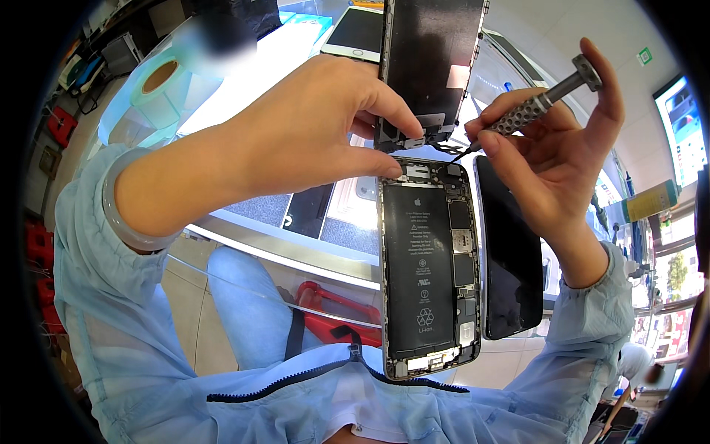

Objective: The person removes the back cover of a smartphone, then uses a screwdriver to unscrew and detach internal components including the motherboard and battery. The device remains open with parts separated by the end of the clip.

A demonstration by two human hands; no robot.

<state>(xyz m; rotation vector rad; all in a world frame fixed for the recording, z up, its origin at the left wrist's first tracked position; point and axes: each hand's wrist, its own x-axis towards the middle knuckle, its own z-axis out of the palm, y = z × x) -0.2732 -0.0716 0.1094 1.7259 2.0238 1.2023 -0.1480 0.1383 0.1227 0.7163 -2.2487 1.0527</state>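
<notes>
An opened smartphone body (423, 270) lies in front of me, its black battery and circuit board bare. Above its top end stands the lifted screen assembly (425, 55), joined to the body by thin ribbon cables. My left hand (340, 111) pinches the screen's lower edge, forefinger on its metal bracket and thumb at the body's top edge. In my right hand (551, 144) is a grey precision screwdriver (521, 116) with a dotted grip, the raised forefinger against its cap. The driver's thin tip reaches the top right corner of the phone body, by the cables.
Right of the opened phone lies a dark phone screen (510, 251). A white phone (355, 33) rests at the back, behind my left hand. A roll of pale green tape (159, 85) stands at the left. Below the table edge is a red stool (336, 311).
</notes>
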